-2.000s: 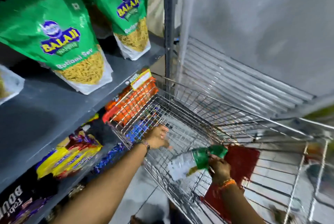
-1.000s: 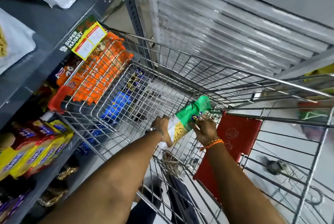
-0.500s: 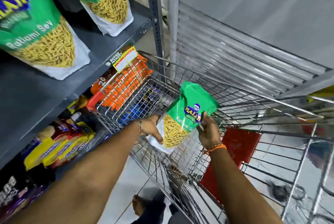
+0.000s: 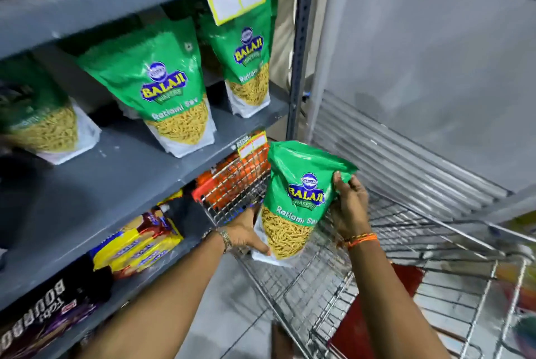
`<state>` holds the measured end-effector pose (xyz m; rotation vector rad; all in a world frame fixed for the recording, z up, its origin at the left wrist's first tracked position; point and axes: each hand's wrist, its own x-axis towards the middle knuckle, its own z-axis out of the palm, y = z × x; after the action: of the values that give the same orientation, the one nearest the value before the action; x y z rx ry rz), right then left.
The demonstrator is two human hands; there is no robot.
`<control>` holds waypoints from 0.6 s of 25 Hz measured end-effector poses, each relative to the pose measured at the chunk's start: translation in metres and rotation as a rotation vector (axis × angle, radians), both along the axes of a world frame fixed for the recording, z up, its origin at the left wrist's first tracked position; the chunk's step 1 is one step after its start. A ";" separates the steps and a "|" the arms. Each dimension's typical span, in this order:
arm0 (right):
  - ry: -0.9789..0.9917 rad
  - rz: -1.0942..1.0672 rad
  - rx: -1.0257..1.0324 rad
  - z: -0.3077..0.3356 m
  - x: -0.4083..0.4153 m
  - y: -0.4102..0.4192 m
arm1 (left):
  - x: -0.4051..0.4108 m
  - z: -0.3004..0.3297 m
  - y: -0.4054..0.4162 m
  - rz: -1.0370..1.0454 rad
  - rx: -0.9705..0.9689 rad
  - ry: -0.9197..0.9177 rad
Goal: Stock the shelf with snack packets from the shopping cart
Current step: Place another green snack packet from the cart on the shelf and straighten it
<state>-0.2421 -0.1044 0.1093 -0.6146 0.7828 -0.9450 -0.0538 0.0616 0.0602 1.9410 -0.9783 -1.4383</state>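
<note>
Holding the green snack packet (image 4: 298, 199) upright over the near corner of the cart (image 4: 362, 280), I judge it light, soft and crinkly, the film slick and the thin sticks inside easy to crush, so the edges are the place to grip. My right hand (image 4: 349, 208) pinches its upper right edge; my left hand (image 4: 246, 235) cups the white bottom corner. Its long axis runs nearly vertical, top seal toward twelve o'clock and tipped slightly to eleven, label facing me. At ten o'clock, matching packets (image 4: 165, 89) stand on the grey shelf (image 4: 116, 173), with bare space between and before them.
</note>
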 end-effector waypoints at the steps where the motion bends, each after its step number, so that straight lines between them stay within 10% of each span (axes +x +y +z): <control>1: -0.018 0.028 -0.028 0.018 0.010 0.002 | 0.003 0.009 0.006 0.025 -0.043 0.006; 15: -0.188 0.552 -0.437 0.146 0.251 0.107 | 0.129 0.108 0.155 0.698 -0.329 -0.314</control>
<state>0.0091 0.0023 0.2552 -1.0410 0.2067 -0.6451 0.0747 0.2171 0.1684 1.9947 -0.5193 -0.5601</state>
